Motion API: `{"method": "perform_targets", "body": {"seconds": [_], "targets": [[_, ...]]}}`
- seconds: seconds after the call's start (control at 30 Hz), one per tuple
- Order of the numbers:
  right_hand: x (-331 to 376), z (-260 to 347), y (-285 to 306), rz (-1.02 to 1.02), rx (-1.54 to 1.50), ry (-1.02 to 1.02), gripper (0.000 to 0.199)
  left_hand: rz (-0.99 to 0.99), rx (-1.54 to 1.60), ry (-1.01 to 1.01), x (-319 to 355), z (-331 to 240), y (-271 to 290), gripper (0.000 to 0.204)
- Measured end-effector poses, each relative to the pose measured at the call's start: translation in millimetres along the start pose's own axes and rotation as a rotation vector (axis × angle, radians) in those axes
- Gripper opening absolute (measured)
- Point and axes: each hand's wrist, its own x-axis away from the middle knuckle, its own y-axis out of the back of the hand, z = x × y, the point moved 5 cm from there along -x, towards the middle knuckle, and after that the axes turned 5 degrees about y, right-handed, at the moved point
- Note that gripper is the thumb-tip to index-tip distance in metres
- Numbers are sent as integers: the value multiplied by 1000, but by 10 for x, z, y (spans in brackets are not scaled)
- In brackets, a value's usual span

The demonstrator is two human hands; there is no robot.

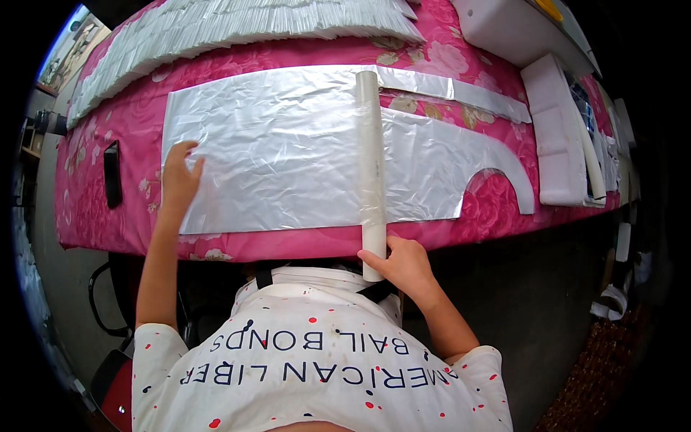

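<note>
A large sheet of thin, shiny silver-white plastic film (266, 144) lies creased over the table, with straight left and lower edges. Across it rests a long pale roll (369, 144), pointing away from me, its near end sticking out past the table's front edge. My right hand (404, 266) grips that near end between thumb and fingers. Near the film's left edge is my left hand (181, 173), fingers curved and apart, holding nothing. Right of the roll, more silver material (432, 162) has a curved cut-out, and a narrow silver strip (461, 93) runs above it.
The table wears a pink flowered cloth (245, 248). A black phone (112, 174) lies at the left. Stacks of folded white pieces (237, 32) fill the back. White foam boxes (561, 137) stand at the right, one holding packets. A red-seated chair (114, 389) is at the lower left.
</note>
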Motion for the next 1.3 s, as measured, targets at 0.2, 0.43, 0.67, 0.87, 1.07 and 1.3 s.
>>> {"method": "perform_targets", "body": {"seconds": [0.2, 0.43, 0.67, 0.87, 1.07, 1.3], "targets": [[-12, -29, 3, 23, 2, -12, 48, 183, 198, -416, 352, -1623, -907, 43], [-60, -43, 57, 83, -13, 33, 52, 243, -21, -482, 530, -1965, -1648, 53], [-910, 208, 489, -53, 191, 87, 70, 254, -171, -494, 555, -1947, -1711, 55], [-2043, 167, 785, -165, -186, 30, 61, 286, -195, -477, 547, -1970, -1734, 56], [-2672, -41, 777, -275, -1815, 44, 22, 288, -239, -491, 529, -2019, -1726, 56], [-2597, -1330, 2128, -308, -2076, 635, 12, 314, -213, -484, 532, -2018, -1704, 57]]}}
